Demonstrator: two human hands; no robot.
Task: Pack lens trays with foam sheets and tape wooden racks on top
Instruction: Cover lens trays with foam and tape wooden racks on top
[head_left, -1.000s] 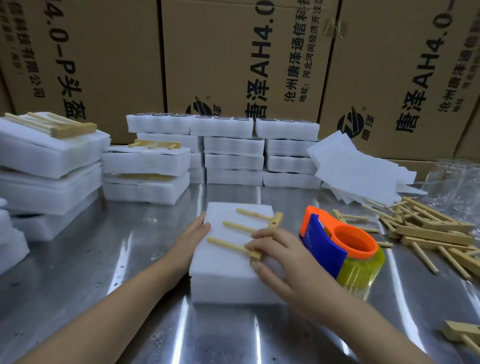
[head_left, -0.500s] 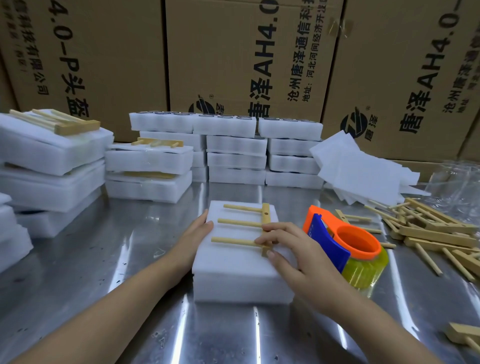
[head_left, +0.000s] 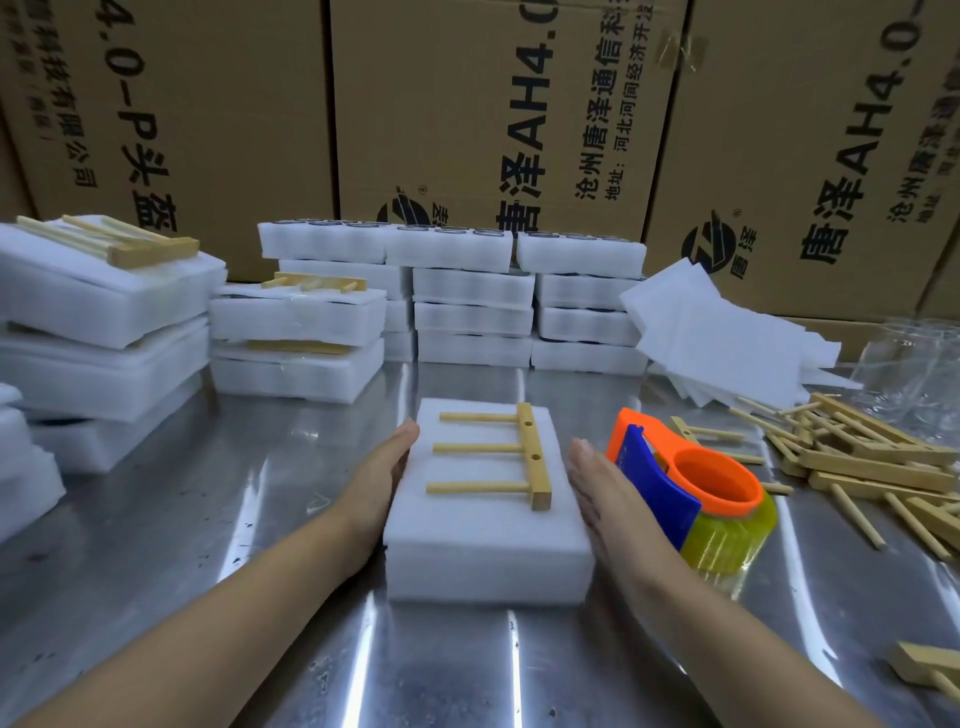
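Observation:
A white foam-wrapped lens tray (head_left: 483, 540) lies in front of me on the steel table (head_left: 171, 525). A wooden rack (head_left: 519, 454) with three pegs lies flat on top of it, pegs pointing left. My left hand (head_left: 382, 467) presses flat against the tray's left side, fingers straight. Flat against the tray's right side rests my right hand (head_left: 602, 483), also with straight fingers. An orange and blue tape dispenser (head_left: 691, 488) with yellowish tape stands just right of my right hand.
Stacks of foam trays (head_left: 467, 301) line the back; stacks at the left (head_left: 104, 312) carry racks. Loose foam sheets (head_left: 727, 338) and a pile of wooden racks (head_left: 878, 457) lie at the right. Cardboard boxes (head_left: 467, 104) wall the rear.
My right hand has let go of the rack and moved down to the tray's right side. The rack turned from skewed to square on the tray.

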